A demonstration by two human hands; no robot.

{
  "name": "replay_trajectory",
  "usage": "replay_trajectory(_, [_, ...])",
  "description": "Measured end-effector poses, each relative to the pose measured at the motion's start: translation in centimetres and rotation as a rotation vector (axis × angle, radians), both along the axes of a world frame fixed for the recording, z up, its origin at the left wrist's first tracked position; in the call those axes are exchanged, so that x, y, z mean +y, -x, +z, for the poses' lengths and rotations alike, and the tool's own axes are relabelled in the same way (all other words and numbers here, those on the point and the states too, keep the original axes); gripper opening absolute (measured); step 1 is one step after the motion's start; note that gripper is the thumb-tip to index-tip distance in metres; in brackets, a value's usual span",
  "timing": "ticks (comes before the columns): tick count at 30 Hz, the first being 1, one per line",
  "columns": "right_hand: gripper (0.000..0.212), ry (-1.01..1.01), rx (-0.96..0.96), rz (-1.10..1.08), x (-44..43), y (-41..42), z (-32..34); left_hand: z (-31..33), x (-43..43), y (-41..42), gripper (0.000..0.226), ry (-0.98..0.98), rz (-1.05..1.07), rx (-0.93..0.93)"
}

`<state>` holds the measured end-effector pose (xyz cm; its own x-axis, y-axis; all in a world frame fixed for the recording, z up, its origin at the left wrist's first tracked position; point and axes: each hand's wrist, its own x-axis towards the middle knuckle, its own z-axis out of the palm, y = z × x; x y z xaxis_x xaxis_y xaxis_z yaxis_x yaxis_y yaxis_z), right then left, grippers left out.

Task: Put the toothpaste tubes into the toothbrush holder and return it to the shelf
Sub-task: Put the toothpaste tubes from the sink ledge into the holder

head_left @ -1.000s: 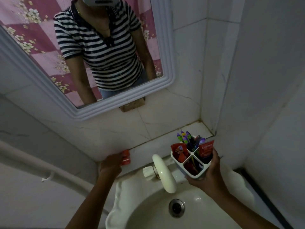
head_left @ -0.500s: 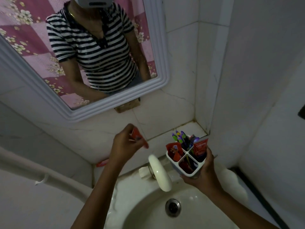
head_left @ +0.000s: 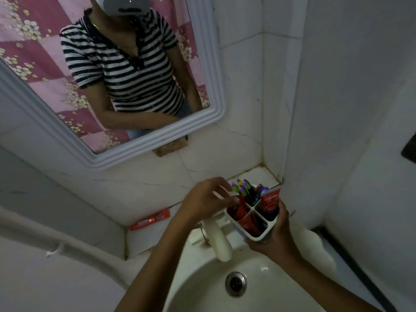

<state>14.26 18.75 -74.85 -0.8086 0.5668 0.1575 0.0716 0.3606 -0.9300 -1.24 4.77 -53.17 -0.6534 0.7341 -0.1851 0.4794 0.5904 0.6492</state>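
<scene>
My right hand [head_left: 273, 238] grips a white four-compartment toothbrush holder [head_left: 258, 238] from below, above the sink's back edge. Several toothbrushes [head_left: 242, 188] stand in its far compartment. A red Colgate tube [head_left: 270, 202] stands in the right one, and another red tube [head_left: 248, 222] sits in the near one. My left hand [head_left: 207, 199] is over the left compartment, thumb and fingertips on the top of a red toothpaste tube [head_left: 240, 209] that is partly inside. One more red toothpaste tube [head_left: 149, 219] lies flat on the tiled shelf [head_left: 258, 174] at the left.
A white faucet [head_left: 217, 239] sticks out below my left hand, over the sink basin [head_left: 202, 278] with its metal drain [head_left: 236, 284]. A white-framed mirror [head_left: 157, 140] hangs above the shelf. Tiled walls close in the corner on the right. A white pipe [head_left: 67, 242] runs along the left wall.
My left hand lifted a red tube from the shelf's left end, carried it right and lowered it into the holder's left compartment. My right hand kept the holder nearly still.
</scene>
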Motion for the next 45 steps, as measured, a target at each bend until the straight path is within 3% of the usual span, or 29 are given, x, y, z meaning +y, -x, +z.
replay_trajectory(3, [0.152, 0.003, 0.001, -0.016, 0.1, 0.0, -0.3, -1.1, -3.8, 4.0, 0.019, 0.048, 0.223, 0.22])
replay_trajectory(6, [0.153, 0.012, -0.022, -0.016, 0.2, 0.2, -0.7, -4.8, -9.0, 8.3, 0.029, 0.322, 0.371, 0.328])
replay_trajectory(8, [0.157, 0.039, -0.054, -0.012, 0.3, 0.3, -0.9, -7.8, -12.0, 10.0, 0.045, 0.564, 0.375, 0.333])
replay_trajectory(11, [0.16, 0.068, -0.058, 0.003, 0.5, 0.3, -1.2, -11.7, -15.1, 10.7, 0.051, 0.784, 0.309, 0.351])
replay_trajectory(13, [0.161, 0.073, -0.06, 0.006, 0.5, 0.3, -1.4, -13.6, -16.2, 10.8, 0.051, 0.82, 0.269, 0.413])
replay_trajectory(17, [0.163, 0.098, -0.065, 0.002, 0.6, 0.5, -1.8, -14.3, -15.0, 10.2, 0.029, 0.847, 0.155, 0.524])
replay_trajectory(20, [0.161, 0.078, -0.048, 0.002, 0.6, 0.5, -1.6, -13.8, -12.9, 9.5, 0.031, 0.793, 0.053, 0.505])
replay_trajectory(22, [0.161, 0.072, -0.057, -0.002, 0.5, 0.5, -1.7, -12.5, -11.0, 8.7, 0.034, 0.64, 0.087, 0.45])
replay_trajectory(26, [0.16, 0.064, -0.101, -0.039, 0.4, 0.7, -2.2, -7.3, -6.1, 6.4, 0.026, 0.054, 0.287, 0.298])
replay_trajectory(30, [0.161, 0.049, -0.108, -0.059, 0.5, 0.8, -2.0, -0.2, -2.0, 1.7, 0.03, -0.347, 0.229, 0.208])
replay_trajectory(32, [0.159, 0.054, -0.091, -0.025, 0.6, 0.6, -1.8, 2.0, -0.5, -0.3, 0.028, -0.345, 0.16, 0.145])
replay_trajectory(36, [0.151, -0.038, -0.083, -0.036, 0.2, 0.3, -0.7, 1.7, 1.6, -2.6, 0.027, -0.127, 0.012, 0.124])
replay_trajectory(38, [0.108, -0.069, -0.041, 0.005, 0.0, 0.6, 1.0, 0.4, 2.6, -3.5, 0.029, 0.001, -0.051, 0.214])
replay_trajectory(39, [0.082, 0.009, -0.027, 0.006, -0.2, 0.9, 2.3, -0.3, 2.9, -3.8, 0.029, 0.067, -0.076, 0.25])
replay_trajectory(40, [0.07, 0.15, -0.034, -0.012, -0.4, 0.8, 3.4, -0.9, 3.1, -4.0, 0.03, 0.131, -0.094, 0.272])
replay_trajectory(41, [0.069, 0.183, -0.033, -0.022, -0.6, 0.7, 4.2, -1.6, 3.3, -4.1, 0.034, 0.184, -0.103, 0.281])
replay_trajectory(42, [0.086, 0.072, 0.013, -0.013, -0.6, 0.7, 4.2, -2.0, 3.3, -4.1, 0.04, 0.215, -0.106, 0.286])
replay_trajectory(44, [0.134, 0.039, 0.03, 0.036, -0.4, 0.3, 1.4, -2.1, 3.1, -3.9, 0.05, 0.204, -0.08, 0.276])
replay_trajectory(45, [0.145, 0.014, 0.023, 0.026, -0.4, 0.2, 0.8, -1.9, 2.8, -3.7, 0.05, 0.173, -0.044, 0.268])
